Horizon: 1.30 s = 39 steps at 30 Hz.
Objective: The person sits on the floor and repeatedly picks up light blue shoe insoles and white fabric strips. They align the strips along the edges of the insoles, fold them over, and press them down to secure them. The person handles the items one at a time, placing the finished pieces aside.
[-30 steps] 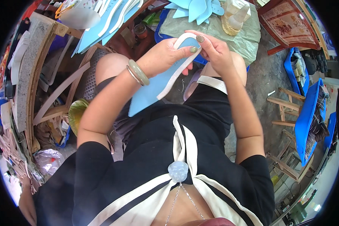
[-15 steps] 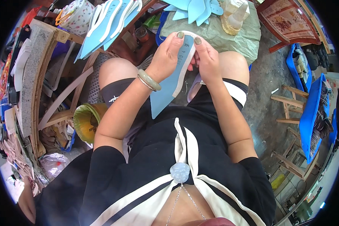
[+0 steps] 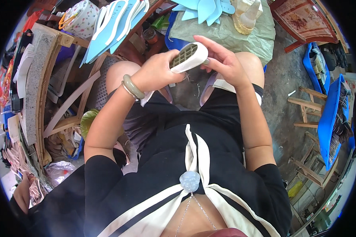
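My left hand (image 3: 156, 71) is closed round a blue insole with a white rim (image 3: 200, 55), tilted so a dark olive grid shows inside its rounded end. Its other end pokes out below my left wrist, and the middle is hidden by the hand. My right hand (image 3: 223, 63) is open, fingers apart, its thumb tip at or touching the white rim. Beyond my left hand lies a stack of blue insoles with white rims (image 3: 116, 23). Plain blue pieces (image 3: 205, 10) are fanned out on a green covered surface (image 3: 225, 43) ahead of my knees.
A clear glue bottle (image 3: 243, 21) stands on the green cover. At left are a wooden-edged bench (image 3: 41, 87) and a green-lined bin (image 3: 89, 122). On the right, blue trays (image 3: 330, 122) rest by wooden stools (image 3: 306, 104), with a red chair (image 3: 304, 19) farther off.
The insole has turned over and tilted, so its blue face no longer shows. My right hand has loosened from a pinch and spread its fingers. My left hand has shifted left and down.
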Each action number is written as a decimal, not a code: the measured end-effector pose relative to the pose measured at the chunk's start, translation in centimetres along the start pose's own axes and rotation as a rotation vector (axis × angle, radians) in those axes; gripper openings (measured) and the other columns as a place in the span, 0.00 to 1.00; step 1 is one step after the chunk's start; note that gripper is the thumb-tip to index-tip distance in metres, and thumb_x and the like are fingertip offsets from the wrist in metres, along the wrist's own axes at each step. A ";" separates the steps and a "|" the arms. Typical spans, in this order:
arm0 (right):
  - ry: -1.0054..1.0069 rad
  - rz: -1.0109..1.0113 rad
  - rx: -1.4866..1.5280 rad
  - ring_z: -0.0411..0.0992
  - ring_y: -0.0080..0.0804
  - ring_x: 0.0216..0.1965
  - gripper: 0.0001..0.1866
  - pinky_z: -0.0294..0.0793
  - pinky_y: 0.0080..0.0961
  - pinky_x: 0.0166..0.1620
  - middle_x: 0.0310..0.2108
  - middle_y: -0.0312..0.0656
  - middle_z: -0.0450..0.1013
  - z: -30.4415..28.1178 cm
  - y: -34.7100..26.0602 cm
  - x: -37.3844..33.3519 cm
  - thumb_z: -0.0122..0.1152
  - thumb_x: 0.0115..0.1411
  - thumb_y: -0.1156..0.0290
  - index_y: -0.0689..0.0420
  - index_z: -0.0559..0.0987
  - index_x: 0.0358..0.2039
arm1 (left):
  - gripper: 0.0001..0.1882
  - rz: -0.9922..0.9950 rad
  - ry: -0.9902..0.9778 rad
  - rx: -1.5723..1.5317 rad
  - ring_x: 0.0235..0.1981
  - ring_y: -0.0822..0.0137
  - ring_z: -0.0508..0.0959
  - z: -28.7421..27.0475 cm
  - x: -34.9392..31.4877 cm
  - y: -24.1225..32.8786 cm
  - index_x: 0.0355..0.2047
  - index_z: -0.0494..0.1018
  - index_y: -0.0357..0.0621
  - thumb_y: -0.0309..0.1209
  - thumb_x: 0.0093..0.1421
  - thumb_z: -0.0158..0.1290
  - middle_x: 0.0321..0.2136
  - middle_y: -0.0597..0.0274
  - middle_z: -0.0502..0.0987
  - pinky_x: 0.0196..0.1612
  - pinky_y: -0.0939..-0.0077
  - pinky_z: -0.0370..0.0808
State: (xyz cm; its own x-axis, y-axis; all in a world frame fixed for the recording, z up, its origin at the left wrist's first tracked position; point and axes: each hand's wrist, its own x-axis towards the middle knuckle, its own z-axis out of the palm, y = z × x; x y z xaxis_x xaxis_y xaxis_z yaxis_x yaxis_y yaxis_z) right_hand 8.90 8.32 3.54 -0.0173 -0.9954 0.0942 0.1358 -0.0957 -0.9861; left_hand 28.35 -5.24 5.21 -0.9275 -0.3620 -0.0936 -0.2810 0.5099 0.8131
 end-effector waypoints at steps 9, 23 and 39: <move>-0.153 0.065 -0.411 0.75 0.28 0.41 0.38 0.74 0.23 0.42 0.42 0.40 0.75 0.6 -4.2 -0.6 0.69 0.47 0.69 0.56 0.65 0.60 | 0.15 0.061 0.188 0.586 0.32 0.49 0.78 -0.6 -1.1 3.2 0.34 0.69 0.41 0.32 0.46 0.58 0.27 0.51 0.76 0.34 0.59 0.73; 0.109 -0.064 0.292 0.76 0.26 0.26 0.23 0.71 0.17 0.29 0.33 0.41 0.76 1.4 0.8 -2.0 0.55 0.62 0.66 0.59 0.68 0.57 | 0.15 0.185 0.288 0.686 0.29 0.52 0.78 0.6 -0.1 3.7 0.31 0.69 0.42 0.32 0.44 0.59 0.25 0.55 0.76 0.31 0.62 0.74; 0.648 -0.268 0.033 0.69 0.21 0.38 0.27 0.72 0.18 0.42 0.40 0.37 0.70 1.8 4.4 0.5 0.61 0.59 0.67 0.59 0.62 0.56 | 0.27 0.164 0.288 0.223 0.40 0.48 0.77 4.5 1.8 3.4 0.42 0.69 0.38 0.40 0.45 0.63 0.36 0.47 0.76 0.41 0.61 0.74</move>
State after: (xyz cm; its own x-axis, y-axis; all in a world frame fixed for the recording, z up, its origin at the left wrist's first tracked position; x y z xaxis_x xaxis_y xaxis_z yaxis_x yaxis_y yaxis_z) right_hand 11.28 7.43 -0.48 -0.6399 -0.7355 0.2228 0.0743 -0.3477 -0.9346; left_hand 24.58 -0.64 5.16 -0.8662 -0.4495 0.2183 -0.2106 0.7244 0.6564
